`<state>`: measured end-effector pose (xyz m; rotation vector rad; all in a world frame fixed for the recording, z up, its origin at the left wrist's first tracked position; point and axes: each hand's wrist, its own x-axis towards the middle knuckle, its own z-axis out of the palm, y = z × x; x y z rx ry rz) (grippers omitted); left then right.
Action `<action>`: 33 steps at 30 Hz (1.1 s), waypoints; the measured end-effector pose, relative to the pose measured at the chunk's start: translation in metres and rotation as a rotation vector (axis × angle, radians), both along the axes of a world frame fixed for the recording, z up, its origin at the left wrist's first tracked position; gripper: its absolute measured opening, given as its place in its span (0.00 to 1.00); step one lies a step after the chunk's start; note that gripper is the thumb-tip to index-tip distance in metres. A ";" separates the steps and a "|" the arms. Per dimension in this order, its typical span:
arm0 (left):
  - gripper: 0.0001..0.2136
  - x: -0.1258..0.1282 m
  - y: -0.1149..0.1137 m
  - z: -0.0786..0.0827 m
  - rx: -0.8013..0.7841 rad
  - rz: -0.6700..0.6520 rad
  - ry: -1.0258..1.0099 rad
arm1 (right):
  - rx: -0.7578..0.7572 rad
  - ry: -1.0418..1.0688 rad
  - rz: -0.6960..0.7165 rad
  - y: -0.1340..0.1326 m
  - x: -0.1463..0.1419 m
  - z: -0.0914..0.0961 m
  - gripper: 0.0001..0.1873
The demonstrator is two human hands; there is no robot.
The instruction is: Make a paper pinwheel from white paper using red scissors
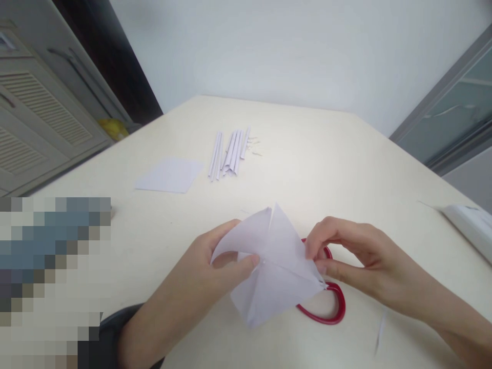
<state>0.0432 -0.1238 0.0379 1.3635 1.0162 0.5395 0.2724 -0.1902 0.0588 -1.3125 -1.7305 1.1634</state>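
Note:
A white paper pinwheel (277,271), with folded, pointed blades and slits running toward its middle, is held above the table. My left hand (215,261) grips it from the left, the thumb pressed near the centre beside a curled flap and the other fingers hidden behind. At its right edge, the thumb and bent fingers of my right hand (353,256) close on the paper. Red-handled scissors (339,307) lie beneath the paper and my right hand; their blades are hidden.
Several rolled paper tubes (232,154) lie at mid-table, with small paper scraps (254,146) beside them. A flat white sheet (171,175) rests left of the tubes. A thin paper strip (380,330) lies at front right, and a white object (471,228) sits at the right edge.

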 end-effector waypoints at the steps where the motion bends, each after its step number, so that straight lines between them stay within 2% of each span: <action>1: 0.10 0.000 0.000 0.001 0.000 -0.012 0.007 | -0.004 -0.013 0.014 0.000 -0.001 0.000 0.10; 7: 0.04 0.001 -0.002 0.008 0.146 -0.052 0.102 | 0.043 -0.028 0.004 0.001 -0.006 0.002 0.09; 12: 0.01 0.001 -0.004 0.011 0.274 -0.089 0.211 | 0.174 -0.126 -0.015 -0.001 -0.011 -0.002 0.12; 16: 0.00 0.000 -0.006 0.007 0.268 -0.144 0.269 | 0.337 -0.297 -0.061 -0.010 -0.022 -0.008 0.13; 21: 0.03 0.001 -0.007 0.005 0.281 -0.170 0.279 | 0.454 -0.444 -0.146 -0.020 -0.036 -0.018 0.14; 25: 0.04 0.002 -0.008 0.007 0.324 -0.193 0.325 | 0.460 -0.500 -0.219 -0.023 -0.042 -0.023 0.12; 33: 0.07 0.003 -0.012 0.007 0.299 -0.232 0.317 | 0.419 -0.502 -0.208 -0.024 -0.041 -0.027 0.09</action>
